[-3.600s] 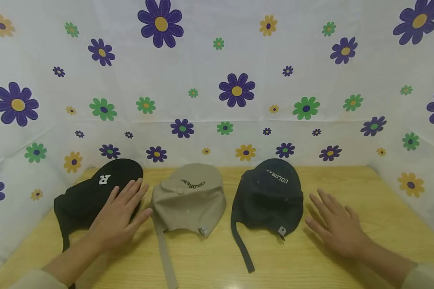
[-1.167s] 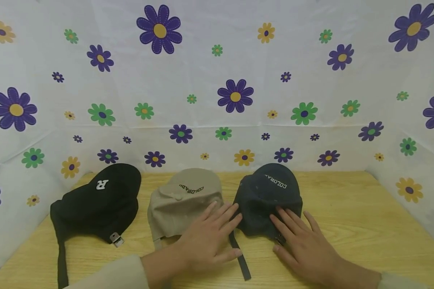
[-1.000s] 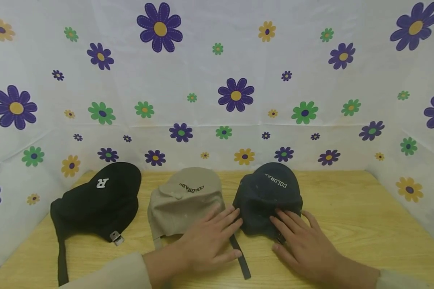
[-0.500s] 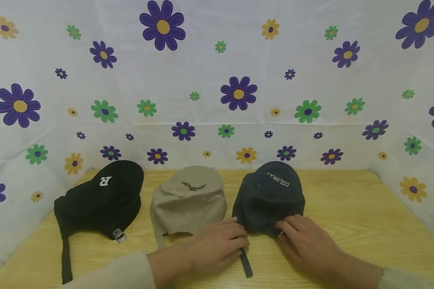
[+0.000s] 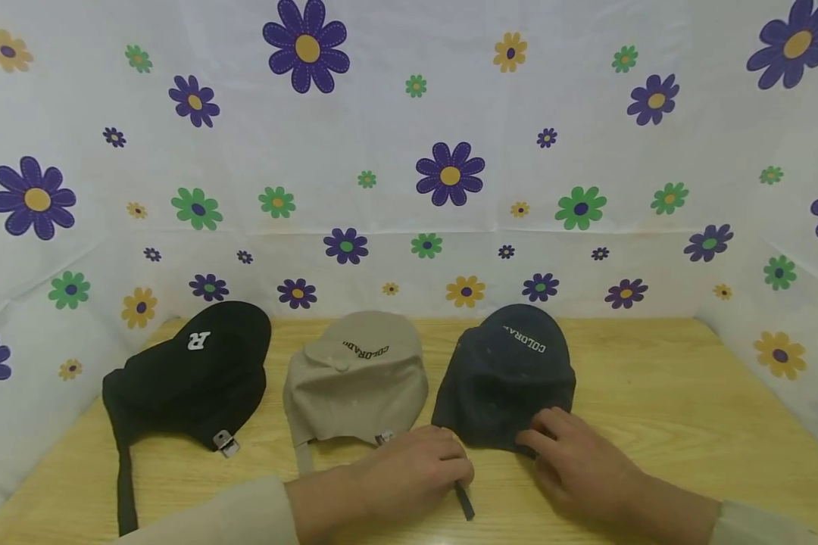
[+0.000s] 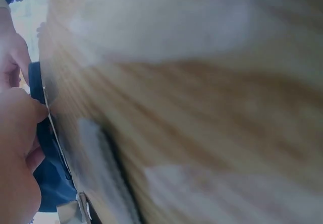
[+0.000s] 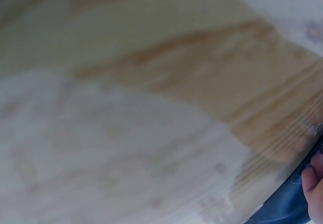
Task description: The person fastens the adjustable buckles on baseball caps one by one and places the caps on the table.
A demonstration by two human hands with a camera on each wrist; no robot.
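Note:
A navy baseball cap (image 5: pixel 507 378) lettered "COLORA…" lies at the right of a row of caps, its crown sagging. My left hand (image 5: pixel 412 469) curls its fingers round the base of the cap's strap (image 5: pixel 463 502), whose end pokes out below. With thumb and fingers, my right hand (image 5: pixel 579 462) pinches the cap's rear edge near the buckle, which is hidden. The navy fabric (image 6: pixel 48 183) shows behind my left hand (image 6: pixel 17 153) in the left wrist view. At the corner of the right wrist view, the fingertips (image 7: pixel 309 181) touch the dark cloth (image 7: pixel 285 204).
A beige cap (image 5: pixel 361 386) with "COLORADO" lies close left, its strap partly behind my left forearm. Further left is a black cap (image 5: pixel 191 386) with a white R and metal buckle (image 5: pixel 226 443). A flowered white cloth (image 5: pixel 382 151) encloses the wooden table (image 5: pixel 661 393).
Earlier my hands were spread flat beside or over the caps. They have since moved to the navy cap and curled, the left round the strap base, the right at the rear edge.

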